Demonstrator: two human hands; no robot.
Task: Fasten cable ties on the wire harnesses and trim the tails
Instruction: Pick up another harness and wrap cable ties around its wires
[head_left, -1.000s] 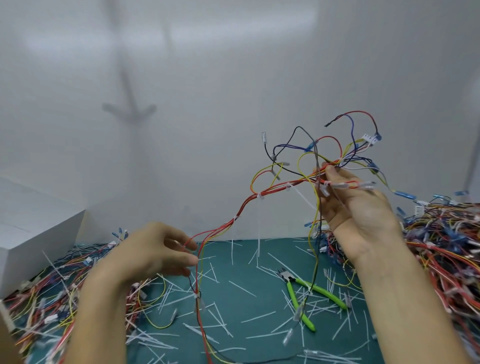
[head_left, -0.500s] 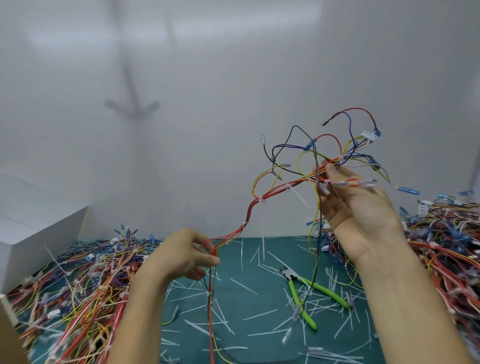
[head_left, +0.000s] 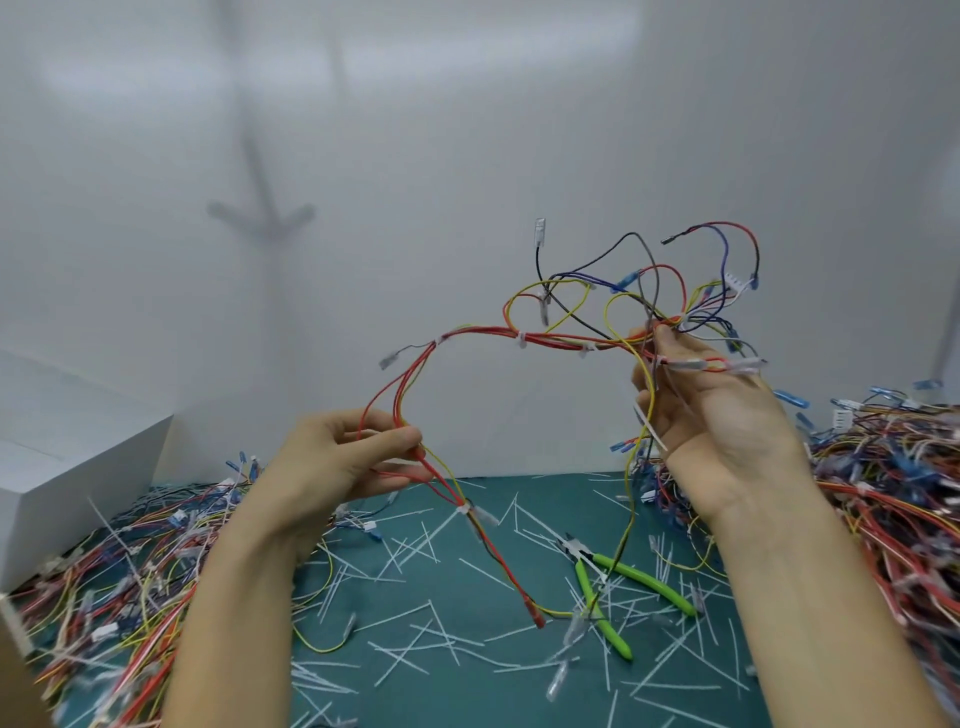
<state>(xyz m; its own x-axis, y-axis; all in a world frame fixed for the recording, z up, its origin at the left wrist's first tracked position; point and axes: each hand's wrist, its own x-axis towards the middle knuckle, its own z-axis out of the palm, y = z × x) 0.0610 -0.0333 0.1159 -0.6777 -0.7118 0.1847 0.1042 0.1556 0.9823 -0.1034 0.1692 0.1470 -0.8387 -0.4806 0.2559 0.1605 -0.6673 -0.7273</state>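
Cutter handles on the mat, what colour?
Bright green; the cutters show clearly in the head view.

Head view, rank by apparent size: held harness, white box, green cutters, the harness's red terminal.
1. held harness, widest by spread, though thin wire
2. white box, cropped by the left frame edge
3. cutters
4. red terminal, hanging low, smallest

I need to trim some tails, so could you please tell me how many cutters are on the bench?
1: green-handled cutters lie on the teal mat below the right hand; wire piles could hide more.
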